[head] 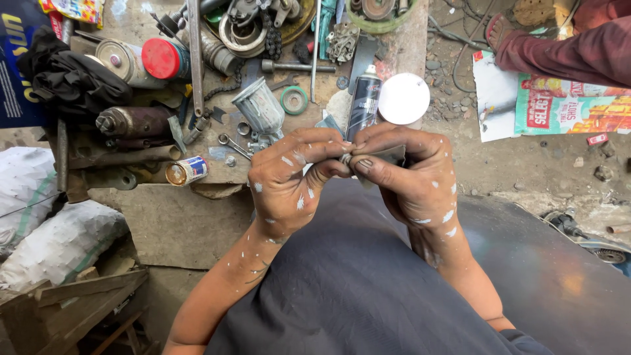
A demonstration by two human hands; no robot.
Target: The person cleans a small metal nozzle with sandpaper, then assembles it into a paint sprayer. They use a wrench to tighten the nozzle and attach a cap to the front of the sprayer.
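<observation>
We judge the step in hand to be folding or pinching a small grey sheet [389, 155], likely sandpaper (too crumpled to be sure), held above our lap and the dark curved panel [526, 263]. Our left hand [289, 181] has its fingers curled tight together, tips pressed on the sheet's near edge; our right hand [411, 174] clamps the same piece between thumb and forefinger, the other fingers closed behind it. Next, we think, calls for a firmer grip and a flat fold. A spray can [363, 102] stands just beyond on the cluttered bench [164, 223].
</observation>
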